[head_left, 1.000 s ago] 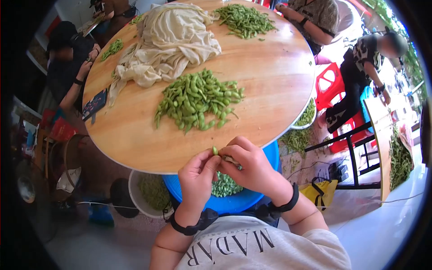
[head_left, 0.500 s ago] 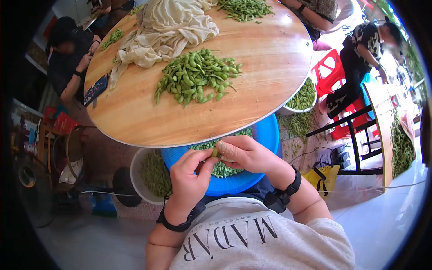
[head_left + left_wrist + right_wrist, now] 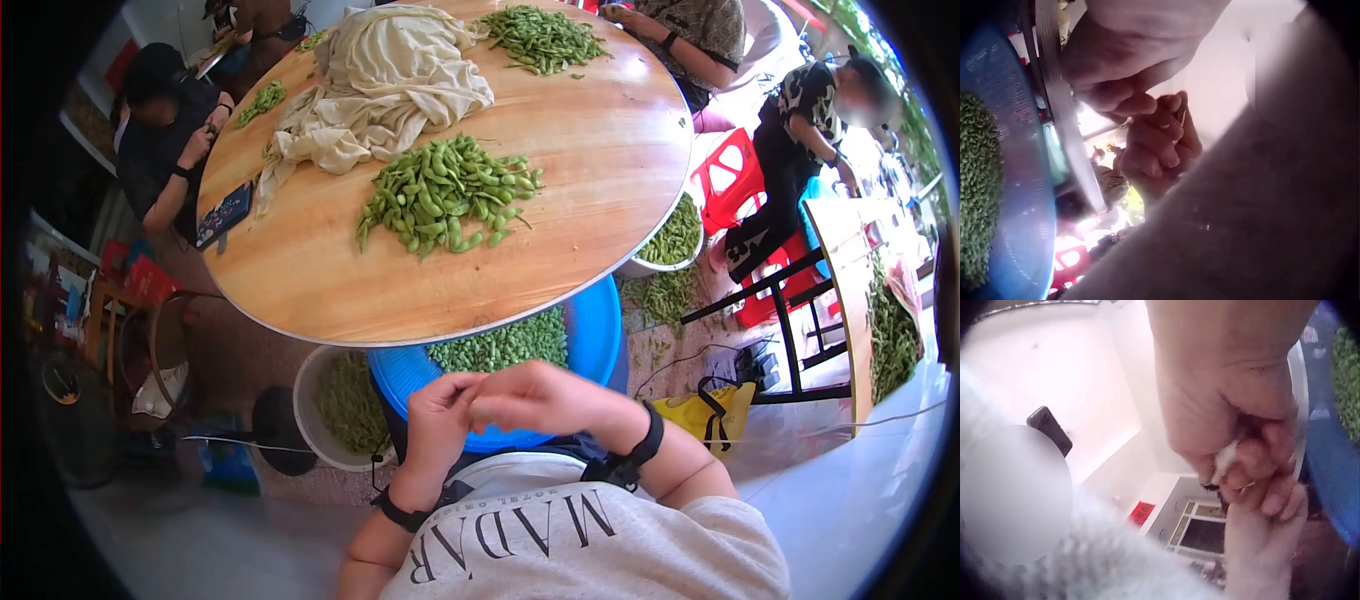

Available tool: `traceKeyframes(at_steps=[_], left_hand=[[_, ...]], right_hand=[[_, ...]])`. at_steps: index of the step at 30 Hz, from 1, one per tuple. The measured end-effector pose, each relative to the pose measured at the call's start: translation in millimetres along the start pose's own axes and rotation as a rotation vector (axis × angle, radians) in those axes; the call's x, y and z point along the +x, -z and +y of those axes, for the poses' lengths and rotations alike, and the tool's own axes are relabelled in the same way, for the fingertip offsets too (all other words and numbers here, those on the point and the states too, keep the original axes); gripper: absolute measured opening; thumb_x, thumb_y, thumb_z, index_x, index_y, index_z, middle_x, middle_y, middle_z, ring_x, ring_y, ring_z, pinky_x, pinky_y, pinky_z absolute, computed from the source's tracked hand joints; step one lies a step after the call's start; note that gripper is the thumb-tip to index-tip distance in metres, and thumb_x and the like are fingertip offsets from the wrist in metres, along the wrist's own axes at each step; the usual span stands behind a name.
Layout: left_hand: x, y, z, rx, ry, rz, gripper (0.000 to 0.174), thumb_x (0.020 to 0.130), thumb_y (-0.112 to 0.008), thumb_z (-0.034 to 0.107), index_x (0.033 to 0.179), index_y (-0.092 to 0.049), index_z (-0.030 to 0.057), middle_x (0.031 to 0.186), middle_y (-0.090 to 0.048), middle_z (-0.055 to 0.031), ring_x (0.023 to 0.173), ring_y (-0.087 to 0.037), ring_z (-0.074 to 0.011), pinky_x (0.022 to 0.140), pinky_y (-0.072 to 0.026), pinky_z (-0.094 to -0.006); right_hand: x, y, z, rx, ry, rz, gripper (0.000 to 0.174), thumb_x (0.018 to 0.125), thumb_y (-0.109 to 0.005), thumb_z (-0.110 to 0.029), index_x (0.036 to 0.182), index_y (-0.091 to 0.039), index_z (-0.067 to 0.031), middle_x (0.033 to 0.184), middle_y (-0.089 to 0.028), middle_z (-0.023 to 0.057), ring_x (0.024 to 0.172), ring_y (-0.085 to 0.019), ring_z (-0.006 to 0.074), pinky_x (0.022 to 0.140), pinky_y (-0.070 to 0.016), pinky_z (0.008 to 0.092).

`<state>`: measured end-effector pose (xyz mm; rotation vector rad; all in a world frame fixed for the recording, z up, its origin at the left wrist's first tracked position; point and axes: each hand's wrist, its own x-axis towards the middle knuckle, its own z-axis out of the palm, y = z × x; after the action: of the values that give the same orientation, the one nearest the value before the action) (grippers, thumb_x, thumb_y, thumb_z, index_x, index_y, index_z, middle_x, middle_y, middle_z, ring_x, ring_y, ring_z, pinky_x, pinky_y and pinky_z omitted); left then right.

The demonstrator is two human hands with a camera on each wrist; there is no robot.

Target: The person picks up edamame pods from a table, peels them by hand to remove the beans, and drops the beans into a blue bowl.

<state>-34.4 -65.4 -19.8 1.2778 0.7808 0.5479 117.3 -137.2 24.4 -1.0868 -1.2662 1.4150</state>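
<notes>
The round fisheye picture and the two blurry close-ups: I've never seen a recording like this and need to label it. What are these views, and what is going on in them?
There is no machine here: a person works with bare hands and wears three cameras. The round picture comes from the head camera, looking down. The left hand and right hand meet, fingertips together, over a blue basin of shelled green beans. Ahead, a round wooden table carries a pile of green pods and a cream cloth. The close-ups come from cameras strapped to each wrist. In the right wrist view, the right hand's fingers pinch a pale scrap; I cannot tell what it is. Whether the left hand grips anything is unclear.
</notes>
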Motion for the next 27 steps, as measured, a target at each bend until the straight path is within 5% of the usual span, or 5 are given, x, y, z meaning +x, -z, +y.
traceKeyframes(at_steps=[2, 4, 19, 27], left_hand=[[-1, 0, 2, -0.173, 0.047, 0.129, 0.006, 0.083, -0.057, 0.002, 0.086, -0.061, -0.0013, 0.068, -0.060, -0.0036, 0.052, -0.052, -0.0075, 0.045, -0.0403, -0.0198], [-5, -1, 12, -0.132, -0.024, 0.117, 0.007, 0.082, -0.058, 0.000, 0.088, -0.060, -0.0020, 0.068, -0.059, -0.0038, 0.052, -0.052, -0.0070, 0.045, -0.0403, -0.0191], [-8, -7, 12, 0.321, -0.324, 0.088, 0.007, 0.080, -0.056, -0.006, 0.087, -0.057, -0.0042, 0.070, -0.060, -0.0051, 0.053, -0.052, -0.0061, 0.045, -0.0407, -0.0184], [-9, -9, 0, -0.054, -0.007, 0.132, 0.006, 0.081, -0.059, 0.000, 0.086, -0.059, -0.0024, 0.065, -0.058, -0.0035, 0.048, -0.048, -0.0062, 0.042, -0.0369, -0.0184]], right_hand=[[-3, 18, 11, 0.224, -0.228, 0.235, 0.035, 0.092, -0.046, -0.029, 0.078, -0.059, 0.0007, 0.059, -0.050, 0.0014, 0.051, -0.045, 0.0072, 0.046, -0.0354, 0.0206], [0, 22, 14, 0.381, -0.240, 0.270, 0.044, 0.094, -0.039, -0.036, 0.078, -0.057, 0.0010, 0.050, -0.038, -0.0028, 0.042, -0.033, 0.0052, 0.040, -0.0238, 0.0193], [7, 8, 26, 0.260, -0.224, 0.209, 0.034, 0.091, -0.049, -0.029, 0.070, -0.052, -0.0024, 0.056, -0.044, -0.0022, 0.048, -0.038, 0.0049, 0.042, -0.0299, 0.0209], [7, -6, 40, -0.122, 0.010, 0.404, 0.029, 0.088, -0.053, -0.019, 0.067, -0.050, 0.0010, 0.053, -0.043, 0.0067, 0.049, -0.037, 0.0109, 0.044, -0.0341, 0.0292]])
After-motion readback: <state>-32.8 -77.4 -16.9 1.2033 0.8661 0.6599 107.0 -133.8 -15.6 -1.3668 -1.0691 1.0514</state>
